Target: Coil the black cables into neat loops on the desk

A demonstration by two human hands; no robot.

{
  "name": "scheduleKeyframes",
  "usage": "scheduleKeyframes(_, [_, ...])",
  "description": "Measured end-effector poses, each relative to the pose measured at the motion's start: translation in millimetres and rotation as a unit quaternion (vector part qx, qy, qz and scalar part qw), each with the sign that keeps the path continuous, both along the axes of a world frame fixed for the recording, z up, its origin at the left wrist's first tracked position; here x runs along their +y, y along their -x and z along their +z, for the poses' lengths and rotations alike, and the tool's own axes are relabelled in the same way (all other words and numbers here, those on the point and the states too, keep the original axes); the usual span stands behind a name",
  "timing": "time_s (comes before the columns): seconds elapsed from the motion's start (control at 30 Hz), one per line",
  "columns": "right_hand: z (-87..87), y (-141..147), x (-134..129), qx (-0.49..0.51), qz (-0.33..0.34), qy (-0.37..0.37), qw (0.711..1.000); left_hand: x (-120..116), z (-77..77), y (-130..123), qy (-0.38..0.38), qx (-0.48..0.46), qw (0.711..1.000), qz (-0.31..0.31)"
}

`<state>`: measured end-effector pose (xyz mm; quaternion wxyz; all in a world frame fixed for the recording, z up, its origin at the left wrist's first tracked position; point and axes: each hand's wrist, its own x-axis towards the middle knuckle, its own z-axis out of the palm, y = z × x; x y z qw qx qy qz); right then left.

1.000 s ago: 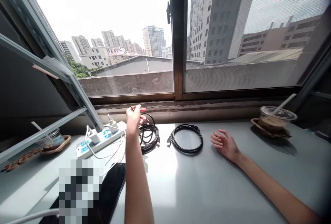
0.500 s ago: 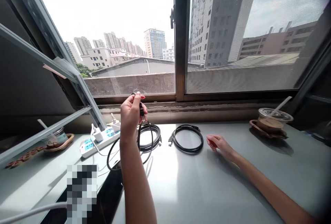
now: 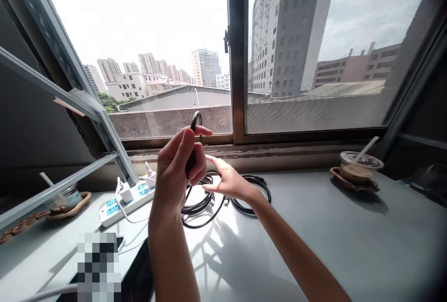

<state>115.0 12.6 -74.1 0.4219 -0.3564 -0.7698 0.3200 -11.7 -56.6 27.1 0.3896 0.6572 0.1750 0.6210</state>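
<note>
In front of the window my left hand (image 3: 183,157) is raised, its fingers wrapped round a black cable (image 3: 196,118). Part of the cable arches above the fist, and a loop hangs below it. My right hand (image 3: 230,180) reaches in from the right just beside it, thumb and fingers apart, holding nothing. Behind the hands lies one coiled black cable (image 3: 199,206) on the table. A second coiled cable (image 3: 268,195) lies to its right, partly hidden by my right hand and wrist.
A white power strip (image 3: 129,203) with plugs stands at the left. An iced drink cup (image 3: 356,167) sits in a brown holder at the right, another cup (image 3: 66,199) far left. A metal frame (image 3: 118,155) slants along the left side.
My right hand has moved left and up from beside the right coil to near my left hand, its fingers spreading. The left hand still grips the cable, which now arches above it.
</note>
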Motion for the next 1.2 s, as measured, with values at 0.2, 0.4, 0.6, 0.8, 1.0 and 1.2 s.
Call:
scheduleKeyframes(0.2, [12.1,0,12,0.038,0.039,0.036,0.998,-8,1.0,23,-0.044,-0.027,0.998,-0.044])
scheduleKeyframes(0.4, [30.8,-52,5,0.034,0.04,0.087,0.995,-5,-4.2,44,-0.062,-0.069,0.995,-0.038])
scheduleKeyframes(0.6, [48.5,-85,-9,0.097,-0.079,-0.002,0.992,29,-8.1,31,0.033,0.037,0.993,0.104])
scheduleKeyframes(0.8, [62.7,-83,-26,0.121,-0.355,-0.179,0.909,36,-9.8,1,0.064,0.168,0.923,0.34])
scheduleKeyframes(1.0, [64.5,-70,-37,0.089,-0.376,-0.17,0.906,24,-13.1,-36,-0.078,0.264,0.935,0.225])
scheduleKeyframes(1.2, [67.7,-73,-47,0.063,-0.2,0.014,0.978,23,-13.4,-35,-0.065,0.206,0.963,0.163])
